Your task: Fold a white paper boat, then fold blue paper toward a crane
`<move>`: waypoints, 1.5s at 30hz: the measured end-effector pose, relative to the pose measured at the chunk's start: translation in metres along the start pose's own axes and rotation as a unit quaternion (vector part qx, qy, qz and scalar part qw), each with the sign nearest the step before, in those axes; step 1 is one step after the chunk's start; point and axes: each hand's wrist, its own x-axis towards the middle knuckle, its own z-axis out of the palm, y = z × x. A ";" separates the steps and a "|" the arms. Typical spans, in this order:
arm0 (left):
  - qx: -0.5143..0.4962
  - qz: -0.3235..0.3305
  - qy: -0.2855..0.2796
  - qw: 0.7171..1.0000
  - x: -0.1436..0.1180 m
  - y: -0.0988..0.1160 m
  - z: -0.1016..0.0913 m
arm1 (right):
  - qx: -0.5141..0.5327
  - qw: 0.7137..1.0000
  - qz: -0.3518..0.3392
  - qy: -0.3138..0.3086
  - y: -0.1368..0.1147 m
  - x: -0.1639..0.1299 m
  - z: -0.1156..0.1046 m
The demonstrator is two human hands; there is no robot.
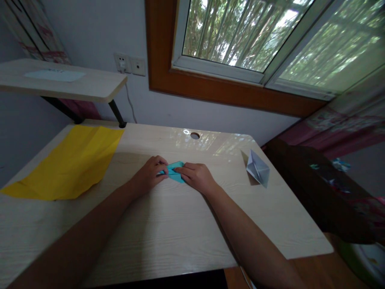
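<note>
A small piece of folded turquoise paper (pixel 176 175) lies at the middle of the desk, between my two hands. My left hand (pixel 152 171) pinches its left end, the thumb toward me and the fingers on the far side. From the right, my right hand (pixel 197 176) bears on the paper, its fingertips on the folded layers near the middle. A crease line runs lengthwise along the paper. Both ends are partly covered by my fingers. Off to the right, a folded white paper shape (pixel 258 168) stands on the desk with its point up.
A large yellow sheet (pixel 69 162) lies on the left of the light wood desk (pixel 180 228). A raised shelf (pixel 99 86) holding a pale paper (pixel 55 74) stands behind it. A round cable hole (pixel 195 135) sits near the back edge, below the window.
</note>
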 end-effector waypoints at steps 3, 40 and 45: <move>-0.001 0.000 -0.005 1.000 0.000 0.000 0.000 | 0.000 1.000 0.008 -0.008 -0.001 0.000 -0.001; -0.020 0.007 -0.001 1.000 0.000 0.006 -0.002 | -0.083 0.993 0.062 -0.051 -0.014 0.010 0.004; -0.051 0.004 0.026 0.998 0.002 0.005 -0.001 | -0.055 0.995 0.082 -0.034 -0.011 0.010 0.006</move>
